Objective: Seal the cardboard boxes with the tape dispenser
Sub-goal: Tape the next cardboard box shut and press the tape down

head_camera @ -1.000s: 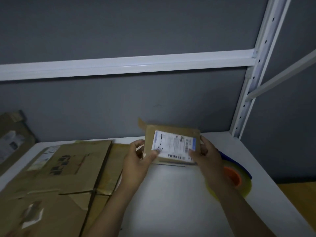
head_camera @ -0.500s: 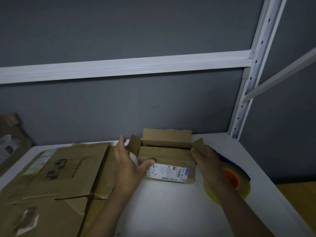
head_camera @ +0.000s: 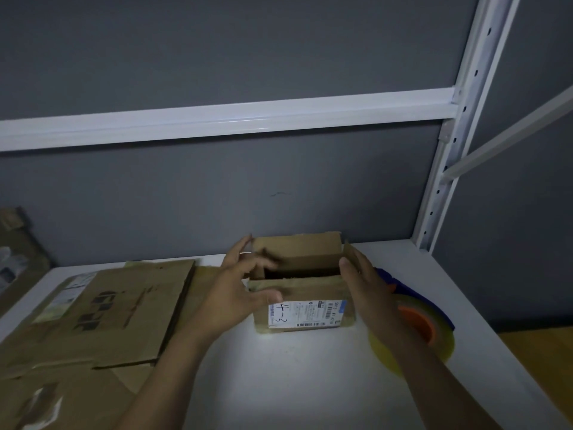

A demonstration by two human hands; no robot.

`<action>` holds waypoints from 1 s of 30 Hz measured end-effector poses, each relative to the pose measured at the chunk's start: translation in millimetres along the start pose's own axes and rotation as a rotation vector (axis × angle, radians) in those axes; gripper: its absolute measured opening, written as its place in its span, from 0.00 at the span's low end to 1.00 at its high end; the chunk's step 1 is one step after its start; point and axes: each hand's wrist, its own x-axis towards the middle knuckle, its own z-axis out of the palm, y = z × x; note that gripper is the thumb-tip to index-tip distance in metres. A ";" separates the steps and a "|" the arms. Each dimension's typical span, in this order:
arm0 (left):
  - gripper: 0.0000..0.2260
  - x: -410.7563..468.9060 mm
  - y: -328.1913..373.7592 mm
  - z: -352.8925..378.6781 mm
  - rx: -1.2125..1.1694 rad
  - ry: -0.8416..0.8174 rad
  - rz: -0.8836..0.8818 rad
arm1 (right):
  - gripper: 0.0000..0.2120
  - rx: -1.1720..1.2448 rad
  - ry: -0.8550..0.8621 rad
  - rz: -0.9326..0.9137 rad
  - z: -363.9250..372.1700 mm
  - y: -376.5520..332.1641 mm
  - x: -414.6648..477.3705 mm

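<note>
On the white table (head_camera: pixel 294 383), close to the grey wall, a small cardboard box (head_camera: pixel 310 290) is placed with its top flaps raised. Its left end is touched by the left hand (head_camera: pixel 235 293), with fingers stretched and spread and the thumb laid on the front wall beside the label (head_camera: pixel 307 315). The right flap is touched by the straight fingers of the right hand (head_camera: pixel 369 287). The tape dispenser (head_camera: pixel 415 321) is partly hidden behind the right wrist. Flattened cardboard (head_camera: pixel 124 305) is laid at the left.

- Dark grey wall (head_camera: pixel 217 57) at the back, pretty dim in here
- White metal rail (head_camera: pixel 217 121) runs across it and meets a holed upright (head_camera: pixel 465 103) on the right
- White tabletop (head_camera: pixel 294 383), bright patch of light on it
- Wood-coloured floor (head_camera: pixel 542 361) bottom right
</note>
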 end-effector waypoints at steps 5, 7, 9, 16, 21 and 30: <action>0.60 24.9 -6.6 -16.7 0.087 -0.286 -0.211 | 0.24 -0.077 -0.024 -0.026 -0.1 1.9 3.8; 0.59 28.6 -6.6 -15.6 0.030 -0.299 -0.207 | 0.25 -0.088 -0.043 -0.048 -2.2 3.7 5.7; 0.56 27.6 -5.5 -11.3 -0.043 -0.226 -0.200 | 0.28 -0.062 -0.056 -0.054 -5.8 6.8 7.2; 0.52 6.9 -11.3 6.4 -0.250 -0.119 -0.270 | 0.23 -0.108 -0.164 -0.100 -17.4 21.5 12.7; 0.51 -4.9 -16.8 14.8 -0.265 -0.143 -0.255 | 0.16 -0.162 -0.044 -0.054 -15.4 24.0 12.9; 0.39 -51.1 9.7 -19.5 -0.239 0.197 -0.335 | 0.10 -0.228 -0.084 -0.236 8.7 -30.0 22.4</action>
